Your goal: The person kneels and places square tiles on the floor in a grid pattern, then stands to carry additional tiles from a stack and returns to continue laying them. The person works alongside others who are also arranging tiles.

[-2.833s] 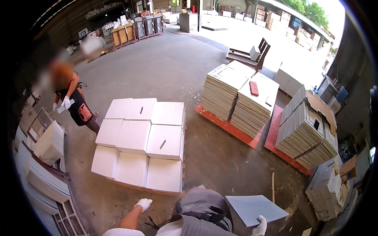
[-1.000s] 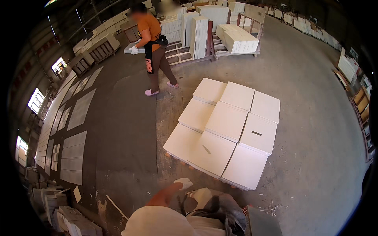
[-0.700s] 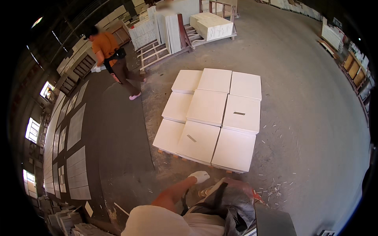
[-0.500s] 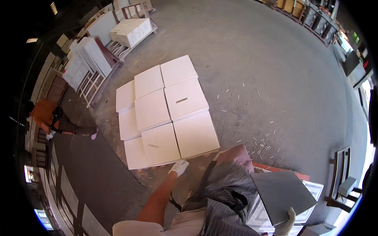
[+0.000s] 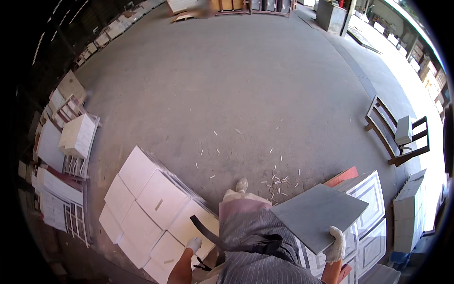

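Note:
My right hand (image 5: pixel 336 244), in a white knit glove, is closed on the near edge of a square dark grey tile (image 5: pixel 321 213). The tile is held flat at my right side, its left corner against or just beside my striped apron (image 5: pixel 265 251). Below it, partly hidden, are stacked tiles with a grey and white geometric pattern (image 5: pixel 371 208). My left hand (image 5: pixel 194 244), also gloved, hangs at my left next to several stacks of plain white square tiles (image 5: pixel 144 217). Nothing shows in it; its fingers are too small to make out.
White slivers (image 5: pixel 279 181) are scattered on the concrete floor (image 5: pixel 213 85) ahead. A dark metal frame (image 5: pixel 383 123) holding a grey block stands at right, near a stack of pale slabs (image 5: pixel 409 213). Slab racks (image 5: pixel 75 189) line the left. A dark strap (image 5: pixel 205 232) juts from my waist.
My body and view have turned right, so the white stacks now lie at my left. The grey tile stays in my right hand. The other person at left is out of view.

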`<state>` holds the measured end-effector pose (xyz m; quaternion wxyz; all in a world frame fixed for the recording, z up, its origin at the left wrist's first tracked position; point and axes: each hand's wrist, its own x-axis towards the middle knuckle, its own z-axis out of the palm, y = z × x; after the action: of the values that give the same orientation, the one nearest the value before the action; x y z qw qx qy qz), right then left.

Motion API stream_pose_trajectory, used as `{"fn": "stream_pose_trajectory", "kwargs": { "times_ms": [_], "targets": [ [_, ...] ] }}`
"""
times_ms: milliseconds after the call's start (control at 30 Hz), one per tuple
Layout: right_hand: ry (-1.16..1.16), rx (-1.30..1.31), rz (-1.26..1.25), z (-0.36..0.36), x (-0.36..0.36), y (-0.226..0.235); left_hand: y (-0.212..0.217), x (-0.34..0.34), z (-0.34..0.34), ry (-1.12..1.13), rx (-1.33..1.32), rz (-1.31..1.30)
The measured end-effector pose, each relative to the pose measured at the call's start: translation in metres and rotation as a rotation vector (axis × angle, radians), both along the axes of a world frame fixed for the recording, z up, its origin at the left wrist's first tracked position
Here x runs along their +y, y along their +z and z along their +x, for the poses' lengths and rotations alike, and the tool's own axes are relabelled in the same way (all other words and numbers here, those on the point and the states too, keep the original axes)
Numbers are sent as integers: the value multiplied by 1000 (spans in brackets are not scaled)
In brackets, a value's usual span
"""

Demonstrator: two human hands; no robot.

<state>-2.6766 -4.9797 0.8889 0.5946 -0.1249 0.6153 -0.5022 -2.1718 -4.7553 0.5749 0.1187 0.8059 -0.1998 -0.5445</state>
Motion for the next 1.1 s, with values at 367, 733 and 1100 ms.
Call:
{"fn": "stream_pose_trajectory", "kwargs": {
  "times_ms": [367, 733, 1100],
  "targets": [
    [-84, -152, 259, 151, -207, -19, -31, -198, 211, 409, -26, -68],
    [-55, -237, 164, 207, -334, 1, -11, -353, 205, 215, 74, -207],
    [-148, 17, 7, 146, -460, -78, -30, -492, 211, 315, 55, -227]
  ]
}}
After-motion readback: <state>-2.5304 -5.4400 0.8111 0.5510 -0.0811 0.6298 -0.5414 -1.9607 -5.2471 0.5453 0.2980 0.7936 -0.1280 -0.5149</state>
